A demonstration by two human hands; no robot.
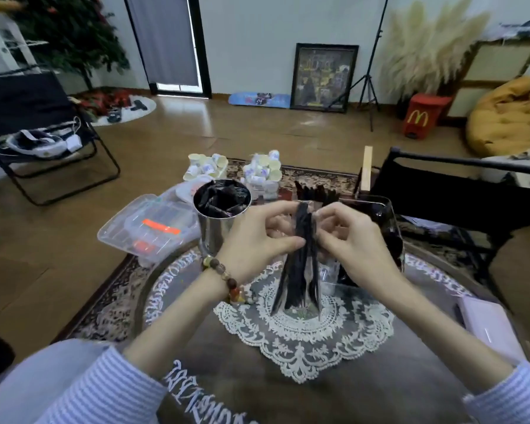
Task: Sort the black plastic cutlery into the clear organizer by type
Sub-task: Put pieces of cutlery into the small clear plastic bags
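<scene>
Our left hand [259, 237] and right hand [346, 237] both pinch the top of a bundle of black cutlery [300, 261], its long axis near upright, directly between the hands, neither one nearer. Its lower ends stand in the clear organizer [326, 280] on the tabletop [288, 377]. A metal cup [221, 215] to the left holds more black pieces.

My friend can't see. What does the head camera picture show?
Two hands, left hand and right hand, pinch a bunch of black plastic cutlery standing upright over a lace doily on a round table. A metal cup holding dark pieces stands to the left.
</scene>
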